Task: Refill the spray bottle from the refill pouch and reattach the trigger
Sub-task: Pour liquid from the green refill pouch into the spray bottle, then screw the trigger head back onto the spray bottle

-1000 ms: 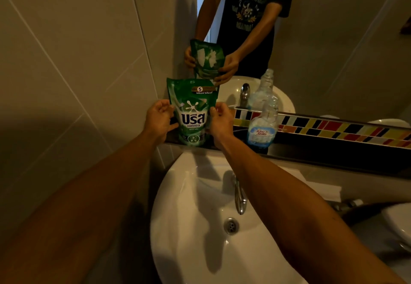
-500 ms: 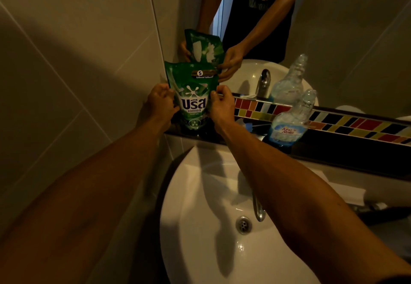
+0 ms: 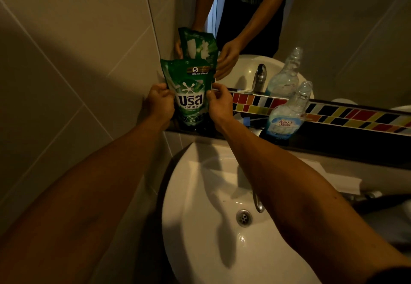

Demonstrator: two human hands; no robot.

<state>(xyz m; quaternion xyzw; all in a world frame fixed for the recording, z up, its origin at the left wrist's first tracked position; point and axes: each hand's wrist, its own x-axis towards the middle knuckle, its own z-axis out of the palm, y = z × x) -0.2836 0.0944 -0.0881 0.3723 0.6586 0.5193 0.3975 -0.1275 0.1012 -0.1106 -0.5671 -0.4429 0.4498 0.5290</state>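
A green refill pouch (image 3: 189, 83) with white lettering stands upright on the dark ledge (image 3: 333, 143) in the corner by the mirror. My left hand (image 3: 159, 102) grips its left edge and my right hand (image 3: 219, 103) grips its right edge. To the right on the same ledge stands a clear spray bottle (image 3: 287, 117) with a blue and white label. Its neck is open and no trigger is on it. A small blue part lies on the ledge behind my right wrist, mostly hidden.
A white basin (image 3: 200, 228) with a chrome tap (image 3: 258, 203) and drain (image 3: 244, 217) lies below my arms. A strip of coloured mosaic tiles (image 3: 333, 111) runs under the mirror (image 3: 333, 28). A tiled wall (image 3: 66, 61) closes in the left side.
My view has shifted down and closer to the ledge. Both hands have tightened on the pouch's side edges; the pouch stays on the ledge and the bottle has not moved.
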